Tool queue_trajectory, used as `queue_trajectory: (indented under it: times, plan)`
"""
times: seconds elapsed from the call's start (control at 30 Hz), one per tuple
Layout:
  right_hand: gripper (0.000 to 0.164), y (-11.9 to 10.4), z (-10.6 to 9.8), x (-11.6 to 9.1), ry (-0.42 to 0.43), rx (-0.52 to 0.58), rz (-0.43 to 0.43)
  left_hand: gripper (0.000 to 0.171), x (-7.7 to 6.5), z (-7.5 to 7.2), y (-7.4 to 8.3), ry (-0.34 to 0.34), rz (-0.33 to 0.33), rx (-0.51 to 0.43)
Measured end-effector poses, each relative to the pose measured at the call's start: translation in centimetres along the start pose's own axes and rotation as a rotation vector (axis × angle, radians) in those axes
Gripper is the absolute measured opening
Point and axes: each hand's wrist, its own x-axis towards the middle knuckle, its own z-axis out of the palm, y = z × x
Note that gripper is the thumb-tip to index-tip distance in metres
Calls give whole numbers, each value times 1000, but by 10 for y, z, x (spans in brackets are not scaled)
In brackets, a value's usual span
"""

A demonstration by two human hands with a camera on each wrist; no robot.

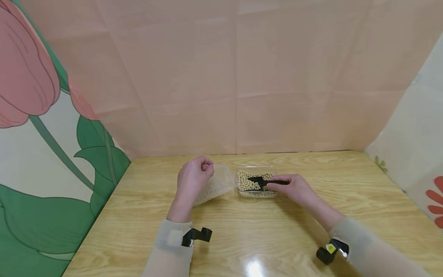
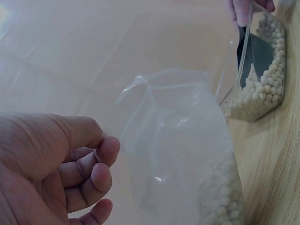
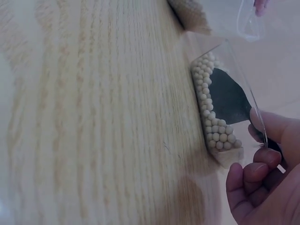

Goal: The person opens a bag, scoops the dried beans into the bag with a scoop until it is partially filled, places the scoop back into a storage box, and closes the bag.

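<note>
My left hand (image 1: 195,175) pinches the edge of a clear plastic bag (image 1: 219,181) between thumb and forefinger. Small round cream-coloured beans or beads (image 2: 222,199) lie low in the bag, whose mouth gapes in the left wrist view. To the right of the bag stands a clear rectangular container (image 1: 257,195) holding more of the same pieces. Over there, my right hand (image 1: 294,186) grips the handle of a small black shovel (image 3: 227,98). The shovel's blade is inside the container, its tip among the pieces. Bag and container stand close together.
The container and bag stand on a wood-grain table (image 1: 221,238). A pink backdrop (image 1: 238,77) rises behind the table, with a flower-printed panel (image 1: 52,173) on the left and a pale one (image 1: 415,154) on the right.
</note>
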Motion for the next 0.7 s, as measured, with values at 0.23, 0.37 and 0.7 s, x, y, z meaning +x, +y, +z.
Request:
queue_trajectory:
  times: [0.23,0.37,0.7]
  plan:
    - [57,4,-1,-4,-7,49,44,12,-1,-1,0,3,0,-4]
    - [64,8,0,-3,6,65,52,11,0,-1,1,2,-3,1]
    - [70,12,4,-7,57,173,88,14,1,0,-2,2,5,-7]
